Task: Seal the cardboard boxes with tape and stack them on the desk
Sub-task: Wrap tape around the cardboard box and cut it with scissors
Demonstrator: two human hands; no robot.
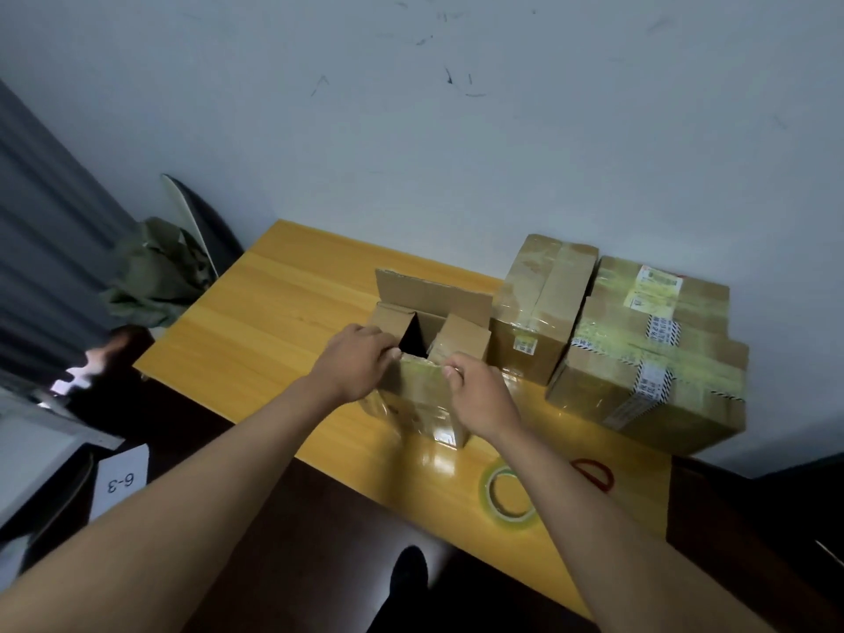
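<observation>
Cardboard, brown and streaked with shiny tape, makes up all three boxes on the yellow wooden worktop [283, 285]. One open box [427, 358] stands near the middle, its far flap upright and two side flaps partly folded in over a dark gap. The left hand [354, 365] grips the near flap at its left top edge, fingers curled over the rim; the right hand [479, 395] pinches the same flap's right end between thumb and curled fingers. Two sealed boxes stand to the right by the wall: a narrower sealed box [539, 308] touching or just beside the open one, and a large sealed box [653, 358] with printed labels, close against the narrow one.

One roll of clear tape [509, 495] lies flat near the worktop's front edge, under the right forearm. One pair of red-handled scissors [596, 477] shows just beyond that forearm, mostly hidden.

Bare wood stretches left of the open box to the worktop's left edge, and behind it toward the wall. Front-right room is narrow, taken by the tape and the scissors. Off the left edge lie a crumpled green cloth [155, 271] and a paper tag marked 6-3 [119, 482].
</observation>
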